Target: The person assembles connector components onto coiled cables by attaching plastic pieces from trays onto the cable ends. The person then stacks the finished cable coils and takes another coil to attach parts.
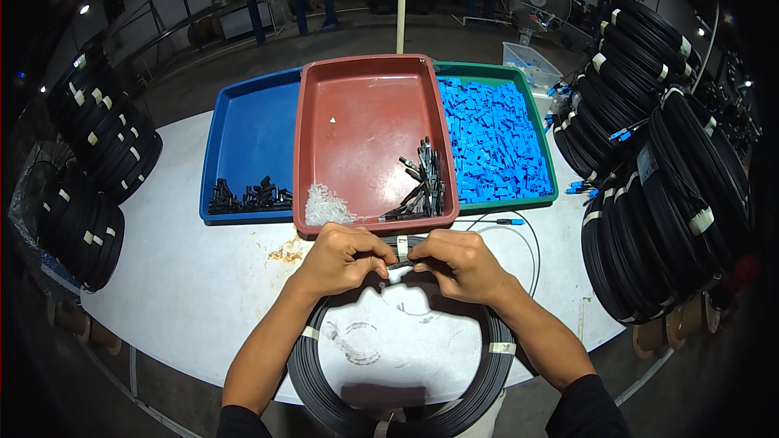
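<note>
Over the far rim of a coil of black cable [302,365], my left hand [345,259] and my right hand [461,266] meet, fingertips almost touching. Both pinch a small black connector piece [400,264] from its two sides; fingers cover much of it. The coil lies at the table's front edge, bound with pale tape. From it a thin loose end loops to the right, tipped with a blue connector [510,221], on the table beyond my right hand.
Behind my hands, a red tray [369,113] holds clear sleeves and black connector parts. It overlaps a blue tray [251,130] with black pieces and a green tray [545,142] full of blue housings. Cable coils are stacked left [105,130] and right [657,219] on the white table [195,276].
</note>
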Demonstrator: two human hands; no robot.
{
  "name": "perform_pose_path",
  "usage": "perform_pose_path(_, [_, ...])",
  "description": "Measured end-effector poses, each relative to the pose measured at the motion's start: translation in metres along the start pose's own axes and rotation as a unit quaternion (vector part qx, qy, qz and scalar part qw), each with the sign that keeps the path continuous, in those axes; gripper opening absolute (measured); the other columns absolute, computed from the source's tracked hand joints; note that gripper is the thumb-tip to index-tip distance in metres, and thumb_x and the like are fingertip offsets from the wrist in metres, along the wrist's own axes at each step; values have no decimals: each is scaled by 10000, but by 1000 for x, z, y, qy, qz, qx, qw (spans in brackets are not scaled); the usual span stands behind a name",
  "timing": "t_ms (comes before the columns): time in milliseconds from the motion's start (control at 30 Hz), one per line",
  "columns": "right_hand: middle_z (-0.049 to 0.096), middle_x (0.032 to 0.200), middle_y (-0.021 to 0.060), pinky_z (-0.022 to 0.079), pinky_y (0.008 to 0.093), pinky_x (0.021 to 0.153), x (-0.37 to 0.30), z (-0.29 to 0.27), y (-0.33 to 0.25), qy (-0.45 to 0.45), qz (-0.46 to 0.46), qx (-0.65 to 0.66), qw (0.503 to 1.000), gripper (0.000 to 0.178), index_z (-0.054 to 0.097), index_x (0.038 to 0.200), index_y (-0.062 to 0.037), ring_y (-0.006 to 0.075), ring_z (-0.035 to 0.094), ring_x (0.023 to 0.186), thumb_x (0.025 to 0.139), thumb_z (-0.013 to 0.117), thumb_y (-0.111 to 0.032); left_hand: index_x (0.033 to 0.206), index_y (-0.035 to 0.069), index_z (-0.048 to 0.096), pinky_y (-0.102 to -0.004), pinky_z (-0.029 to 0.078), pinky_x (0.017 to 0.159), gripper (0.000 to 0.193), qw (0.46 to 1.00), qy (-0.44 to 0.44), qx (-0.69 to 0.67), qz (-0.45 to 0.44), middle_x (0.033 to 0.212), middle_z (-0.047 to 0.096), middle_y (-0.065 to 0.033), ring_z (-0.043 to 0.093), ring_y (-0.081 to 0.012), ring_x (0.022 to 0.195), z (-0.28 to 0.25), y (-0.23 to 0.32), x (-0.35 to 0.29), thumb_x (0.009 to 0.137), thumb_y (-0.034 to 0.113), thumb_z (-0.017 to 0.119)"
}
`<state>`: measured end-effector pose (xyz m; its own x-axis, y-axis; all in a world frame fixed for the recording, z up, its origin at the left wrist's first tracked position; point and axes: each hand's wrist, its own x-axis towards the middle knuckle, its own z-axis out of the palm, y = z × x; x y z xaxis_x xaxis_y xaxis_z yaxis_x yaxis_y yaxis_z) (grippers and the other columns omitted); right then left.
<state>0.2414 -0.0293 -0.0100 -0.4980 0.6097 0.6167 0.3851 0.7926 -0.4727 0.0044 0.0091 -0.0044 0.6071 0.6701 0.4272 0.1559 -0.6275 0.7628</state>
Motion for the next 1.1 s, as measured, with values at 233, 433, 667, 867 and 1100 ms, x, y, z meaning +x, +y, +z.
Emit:
perform_pose_path(233, [701,825,111,529,364,622,0,1,1,14,1,-12,1000,224,701,930,-19,286,686,704,738,813,14,839,-49,762,-290,608,625,211,999,8,-26,-21,763,756,-145,761,-191,693,1,2,0,732,-154,614])
perform_pose_path(433, [677,832,138,533,402,654,0,1,0,7,7,1,1000,235,669,957,1,319,672,732,745,764,39,839,-50,762,-290,606,635,238,1000,13,-16,-8,766,756,-148,756,-187,679,1,1,1,713,-159,593])
perform_pose_path(667, [699,823,114,529,370,624,-1,2,2,18,11,-9,1000,224,699,929,-17,289,686,708,737,807,23,837,-59,758,-295,609,644,251,999,15,-42,-31,768,755,-150,758,-191,691,1,1,0,717,-163,565])
perform_pose_path(867, [654,794,132,518,407,629,0,2,1,26,-3,5,1000,221,660,940,2,313,656,702,742,745,52,841,-60,758,-292,611,652,260,1000,24,-18,-9,767,754,-152,760,-190,702,1,2,1,717,-170,558])
perform_pose_path(1100, [690,821,119,531,373,631,0,1,0,4,10,-32,999,220,696,944,-16,297,681,714,752,797,15,852,-42,766,-289,601,654,239,1000,9,-16,-23,787,761,-145,759,-181,713,0,-1,-2,723,-160,604])
